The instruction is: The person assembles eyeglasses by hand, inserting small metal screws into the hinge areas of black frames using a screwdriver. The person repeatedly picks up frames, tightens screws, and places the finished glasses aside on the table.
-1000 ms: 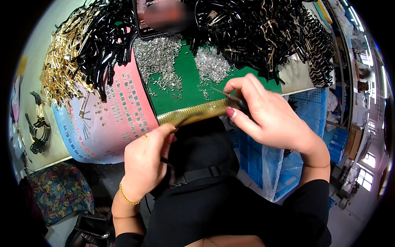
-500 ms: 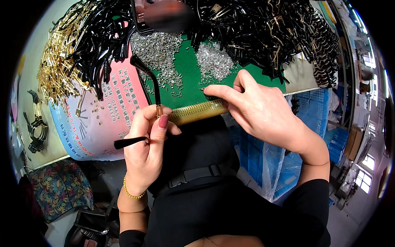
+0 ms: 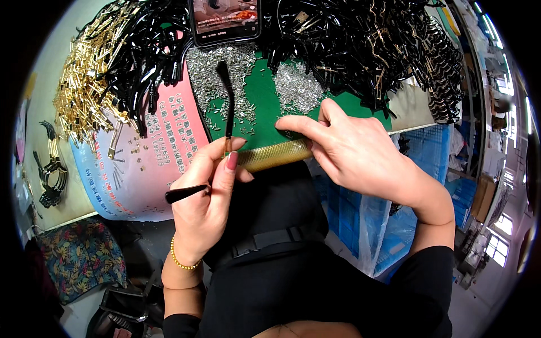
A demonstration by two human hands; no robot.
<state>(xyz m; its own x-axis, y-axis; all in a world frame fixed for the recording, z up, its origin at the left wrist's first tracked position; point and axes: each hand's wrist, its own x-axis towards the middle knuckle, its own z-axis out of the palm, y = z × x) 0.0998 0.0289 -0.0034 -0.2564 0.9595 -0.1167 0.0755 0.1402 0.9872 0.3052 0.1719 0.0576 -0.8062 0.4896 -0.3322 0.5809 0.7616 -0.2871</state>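
Note:
My left hand (image 3: 205, 197) is closed around eyeglass temples. One black-tipped temple (image 3: 229, 104) stands up from the fingertips, with a short amber and metal part near the thumb; a second black tip (image 3: 186, 195) sticks out to the left by the palm. My right hand (image 3: 360, 155) lies over the front of the green mat (image 3: 262, 101). Its index finger stretches left and touches the mat, apart from the thumb side; nothing shows held, and the undersides of its fingers are hidden. A gold mesh-patterned tube (image 3: 274, 155) runs between both hands along the mat's front edge.
Small silver metal pieces lie in a left pile (image 3: 225, 73) and a right pile (image 3: 298, 87). Behind them stand a phone (image 3: 226, 22) and heaps of black temples (image 3: 349, 48). Gold metal parts (image 3: 84, 84) heap at left, above a printed sheet (image 3: 141, 169). Blue crates (image 3: 417, 152) stand at right.
My left hand has shifted slightly right, and the upper temple now stands more upright. My right hand stays in nearly the same place. The picture on the phone has changed.

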